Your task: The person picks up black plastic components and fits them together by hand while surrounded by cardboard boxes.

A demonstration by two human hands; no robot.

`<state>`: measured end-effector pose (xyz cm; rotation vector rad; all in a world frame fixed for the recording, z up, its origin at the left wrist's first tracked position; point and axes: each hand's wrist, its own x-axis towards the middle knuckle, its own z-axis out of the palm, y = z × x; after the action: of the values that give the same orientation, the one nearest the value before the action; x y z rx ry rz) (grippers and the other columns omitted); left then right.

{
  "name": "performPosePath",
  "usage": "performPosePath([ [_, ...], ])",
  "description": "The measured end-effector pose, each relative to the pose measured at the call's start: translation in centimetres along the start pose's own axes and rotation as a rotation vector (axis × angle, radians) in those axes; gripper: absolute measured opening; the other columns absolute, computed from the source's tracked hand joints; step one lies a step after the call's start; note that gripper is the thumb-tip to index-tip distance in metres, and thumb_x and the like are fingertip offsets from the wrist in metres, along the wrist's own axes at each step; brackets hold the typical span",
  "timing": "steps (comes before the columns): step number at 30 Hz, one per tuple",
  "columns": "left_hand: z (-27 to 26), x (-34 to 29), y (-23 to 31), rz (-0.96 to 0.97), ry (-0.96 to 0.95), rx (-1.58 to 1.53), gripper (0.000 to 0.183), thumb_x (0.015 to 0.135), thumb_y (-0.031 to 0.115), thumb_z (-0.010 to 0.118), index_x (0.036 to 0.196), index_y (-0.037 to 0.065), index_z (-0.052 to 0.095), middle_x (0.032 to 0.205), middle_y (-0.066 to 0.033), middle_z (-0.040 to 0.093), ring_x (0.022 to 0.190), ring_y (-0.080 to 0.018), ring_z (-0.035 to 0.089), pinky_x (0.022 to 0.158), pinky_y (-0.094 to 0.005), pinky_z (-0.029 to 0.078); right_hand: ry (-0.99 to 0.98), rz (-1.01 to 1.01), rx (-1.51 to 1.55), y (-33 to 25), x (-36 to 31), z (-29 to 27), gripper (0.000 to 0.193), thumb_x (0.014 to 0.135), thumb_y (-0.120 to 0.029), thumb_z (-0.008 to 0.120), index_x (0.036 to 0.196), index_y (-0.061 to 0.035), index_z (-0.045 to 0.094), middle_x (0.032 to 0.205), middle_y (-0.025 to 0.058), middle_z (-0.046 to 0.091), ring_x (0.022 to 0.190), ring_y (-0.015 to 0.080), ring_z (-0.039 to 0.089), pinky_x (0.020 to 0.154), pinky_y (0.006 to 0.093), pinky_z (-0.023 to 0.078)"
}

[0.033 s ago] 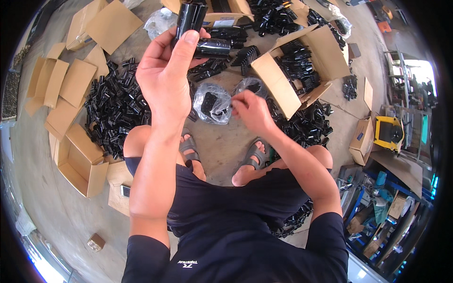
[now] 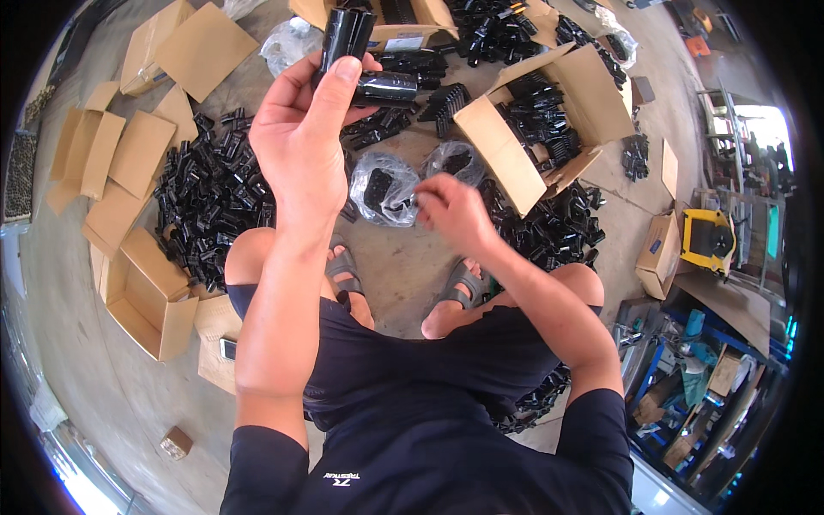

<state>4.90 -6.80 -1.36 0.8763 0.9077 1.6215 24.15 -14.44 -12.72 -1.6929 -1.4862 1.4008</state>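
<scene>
My left hand (image 2: 300, 142) is raised at the upper middle, its thumb and fingers closed round a glossy black pipe joint (image 2: 348, 39). One tubular part of it points up and another (image 2: 386, 87) sticks out to the right. My right hand (image 2: 459, 210) hovers lower and to the right, fingers curled together. Whatever its fingertips may hold is too small to make out. Beside those fingertips sits a clear plastic bag (image 2: 367, 206) with small black pieces in it. A second clear bag (image 2: 451, 159) with dark contents lies just behind.
Heaps of black joints lie on the floor at left (image 2: 215, 197) and right (image 2: 554, 227). An open carton (image 2: 502, 159) of black parts stands at right. Opened cartons (image 2: 146, 292) line the left, near a phone (image 2: 227, 348). A shelf with tools (image 2: 687, 369) stands at far right.
My right hand has shifted slightly left, closer to the front plastic bag. My left hand keeps its hold on the pipe joint, almost unmoved.
</scene>
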Motion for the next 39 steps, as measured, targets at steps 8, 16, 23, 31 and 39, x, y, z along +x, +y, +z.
performPosePath([
  [8,2.3,-1.5,-1.0,0.041,-0.048,0.071,0.022,0.100,0.008,0.063,0.116,-0.007,0.065,0.106,-0.0184,0.073,0.092,-0.0219,0.074,0.077,-0.0335,0.065,-0.372,-0.006,0.252,1.1,-9.6,10.4,0.030,0.092,-0.001,0.063,0.122,0.0013,0.066,0.103,0.0185,0.074,0.092,0.0246,0.072,0.081,0.0357,0.057],
  [16,1.8,-2.4,-2.7,0.062,-0.096,0.263,0.024,0.098,0.004,0.065,0.119,-0.008,0.064,0.105,-0.0164,0.074,0.094,-0.0191,0.073,0.080,-0.0311,0.063,-0.368,-0.184,0.232,1.1,-10.9,10.7,0.028,0.085,0.002,0.065,0.113,0.0022,0.068,0.106,0.0221,0.071,0.102,0.0351,0.070,0.089,0.0405,0.055],
  [23,1.2,-2.1,-4.3,0.050,-0.141,0.357,0.032,0.095,0.001,0.070,0.124,-0.009,0.061,0.108,-0.0149,0.074,0.095,-0.0143,0.071,0.084,-0.0262,0.058,-0.180,-0.492,0.068,-1.6,-7.6,1.5,0.022,0.087,0.000,0.067,0.108,-0.0023,0.072,0.099,0.0170,0.067,0.090,0.0356,0.068,0.081,0.0415,0.055],
  [31,1.9,-4.0,-5.4,0.126,-0.374,0.767,0.037,0.083,0.004,0.082,0.117,0.001,0.069,0.096,-0.0024,0.072,0.080,-0.0054,0.061,0.072,-0.0222,0.051,0.316,-0.285,0.230,-6.5,-5.8,-9.9,0.013,0.094,0.000,0.070,0.107,0.0004,0.071,0.096,0.0026,0.070,0.084,0.0070,0.063,0.073,0.0217,0.051],
  [39,2.4,-6.1,-6.7,0.506,-0.598,1.024,0.042,0.071,0.012,0.089,0.108,0.006,0.071,0.097,-0.0115,0.075,0.084,-0.0287,0.074,0.072,-0.0337,0.059,0.298,-0.434,0.268,-4.9,-4.8,-10.8,0.019,0.096,0.006,0.063,0.113,0.0015,0.070,0.103,0.0019,0.068,0.083,0.0067,0.060,0.072,0.0210,0.048],
])
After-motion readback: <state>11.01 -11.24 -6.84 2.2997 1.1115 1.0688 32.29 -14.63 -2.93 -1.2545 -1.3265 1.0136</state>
